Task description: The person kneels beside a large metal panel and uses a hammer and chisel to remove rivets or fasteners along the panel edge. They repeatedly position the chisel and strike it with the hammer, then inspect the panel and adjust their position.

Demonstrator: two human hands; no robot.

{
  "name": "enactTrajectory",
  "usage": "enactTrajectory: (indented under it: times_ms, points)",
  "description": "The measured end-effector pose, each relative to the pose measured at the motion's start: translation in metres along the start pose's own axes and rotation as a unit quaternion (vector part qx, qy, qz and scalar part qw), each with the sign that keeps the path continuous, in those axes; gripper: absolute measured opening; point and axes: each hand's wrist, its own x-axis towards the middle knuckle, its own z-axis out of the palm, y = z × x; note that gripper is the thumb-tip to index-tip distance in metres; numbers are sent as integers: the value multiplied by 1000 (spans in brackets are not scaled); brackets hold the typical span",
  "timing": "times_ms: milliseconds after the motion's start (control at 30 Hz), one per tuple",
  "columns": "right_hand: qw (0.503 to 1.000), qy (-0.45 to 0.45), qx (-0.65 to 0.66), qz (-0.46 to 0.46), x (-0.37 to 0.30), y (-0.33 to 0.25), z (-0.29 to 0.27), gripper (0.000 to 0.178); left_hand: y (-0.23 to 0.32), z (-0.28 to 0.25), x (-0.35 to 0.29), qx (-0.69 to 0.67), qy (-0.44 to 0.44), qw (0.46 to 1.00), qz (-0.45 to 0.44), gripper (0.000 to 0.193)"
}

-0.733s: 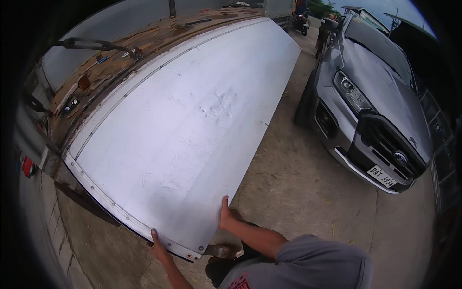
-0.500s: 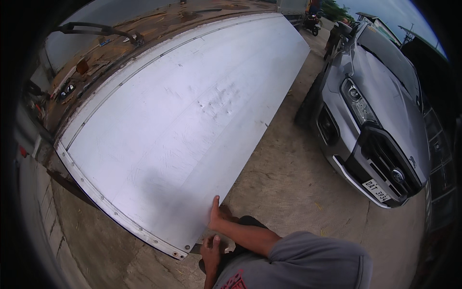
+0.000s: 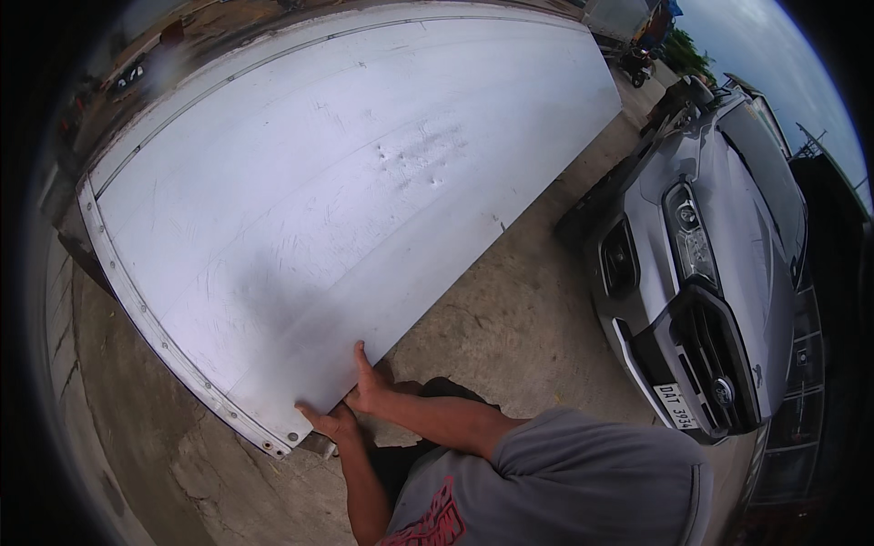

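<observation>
A large white metal panel [image 3: 300,209] lies broad and flat before me, scratched and dented near its middle. Along its left end and far side runs a riveted strip [image 3: 167,348]. My left hand [image 3: 333,422] grips the near edge close to the riveted corner, thumb on top. Just right of it, my right hand [image 3: 370,389] holds the same edge with its thumb laid on the white face. The fingers of both hands are mostly hidden under the panel.
A grey pickup truck [image 3: 728,218] is parked to the right, facing me. Concrete ground [image 3: 496,328] lies between it and the panel. Beyond the panel's far side is a brown, cluttered surface [image 3: 196,32]. A motorcycle [image 3: 637,65] stands at the far right.
My left hand has come up from beside the panel and taken hold of its edge. My right hand keeps its grip there. The view has shifted, so the panel's near corner appears farther left.
</observation>
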Motion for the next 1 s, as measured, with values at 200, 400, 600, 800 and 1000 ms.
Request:
enactTrajectory:
  times_ms: [200, 400, 600, 800, 1000]
  points:
    - [994, -53, -75, 57, 2, -18, -15, 93, 16, 31, -11, -90, 69, 993, -34, 89]
    - [974, -102, -158, 127, 9, -43, -30, 105, 12, 38, -7, -110, 27, 992, -57, 99]
    - [918, -199, -259, 227, 28, -147, -133, 82, -13, 27, 10, -112, 52, 989, -76, 100]
    - [986, 77, 32, -141, 41, -385, -157, 99, -4, 2, 19, -19, 7, 1000, -24, 103]
    - [964, -70, 86, -240, 78, -533, -122, 114, -5, 27, 25, -41, 31, 996, -70, 104]
